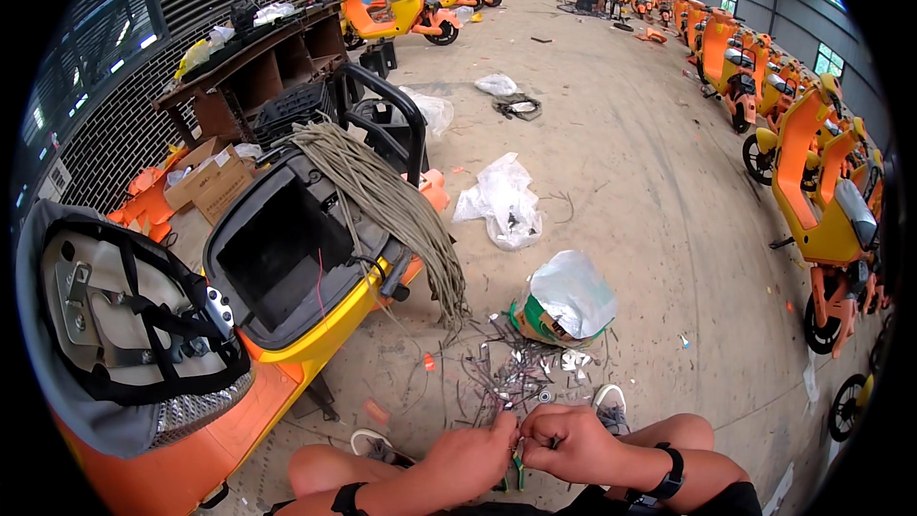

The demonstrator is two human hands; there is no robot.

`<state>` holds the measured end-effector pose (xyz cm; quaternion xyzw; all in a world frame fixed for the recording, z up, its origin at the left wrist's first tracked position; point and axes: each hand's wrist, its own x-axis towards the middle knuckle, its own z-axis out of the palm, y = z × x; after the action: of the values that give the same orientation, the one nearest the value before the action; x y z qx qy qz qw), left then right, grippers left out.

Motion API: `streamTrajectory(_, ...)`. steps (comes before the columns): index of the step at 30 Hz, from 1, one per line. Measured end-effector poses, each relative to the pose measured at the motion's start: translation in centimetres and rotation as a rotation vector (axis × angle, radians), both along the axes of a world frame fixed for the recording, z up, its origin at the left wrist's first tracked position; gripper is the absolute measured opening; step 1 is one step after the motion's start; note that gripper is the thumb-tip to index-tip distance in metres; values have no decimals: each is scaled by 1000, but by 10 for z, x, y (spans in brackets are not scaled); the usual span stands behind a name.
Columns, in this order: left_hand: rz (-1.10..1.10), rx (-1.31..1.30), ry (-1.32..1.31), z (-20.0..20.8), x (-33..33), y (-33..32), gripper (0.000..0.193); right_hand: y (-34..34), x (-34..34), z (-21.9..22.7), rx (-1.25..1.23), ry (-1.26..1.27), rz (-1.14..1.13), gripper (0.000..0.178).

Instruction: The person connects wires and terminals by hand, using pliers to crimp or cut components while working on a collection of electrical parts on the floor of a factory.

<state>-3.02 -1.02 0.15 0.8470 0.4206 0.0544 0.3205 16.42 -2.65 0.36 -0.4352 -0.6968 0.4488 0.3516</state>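
My left hand [484, 454] and my right hand [573, 441] meet at the bottom centre, over my lap. Both are closed in a pinch, fingertips almost touching; whatever lies between them is too small and hidden to name. Just beneath the fingers, a green-handled tool [518, 474] shows in part. I cannot tell whether a hand grips it or it lies below. On the floor beyond the hands spread scraps of dark wire and white bits [497, 373]. A green bucket [537, 321] lined with a pale plastic bag [573, 291] stands just past them.
At the left is an orange-and-yellow scooter [353, 311], its storage well open, with a coil of grey cord [396, 201] draped over it. Its upturned seat [57, 363] leans left. A crumpled plastic bag [504, 201] lies ahead. Rows of scooters [812, 182] line the right side.
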Motion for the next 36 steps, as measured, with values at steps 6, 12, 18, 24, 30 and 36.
streamTrajectory(6, 59, -494, -317, -12, -8, 6, 14, 1, 2, 7, 12, 34, 20, 22)
streamTrajectory(12, 68, -1095, -423, -3, -14, 19, 19, 0, 11, 9, 148, -3, 29, 17)
streamTrajectory(18, -72, -1296, -665, -8, -22, 23, 23, -1, 20, 9, 211, 14, 31, 14)
streamTrajectory(24, -94, -1310, -598, -4, -18, 21, 33, 0, 21, 10, 365, -30, 136, 13)
streamTrajectory(30, -333, -1031, -565, -22, -13, 22, 38, 2, 22, 12, 512, -5, 243, 18)
streamTrajectory(36, -318, -936, -566, -31, -10, 15, 37, -2, 28, 18, 602, -126, 354, 14)
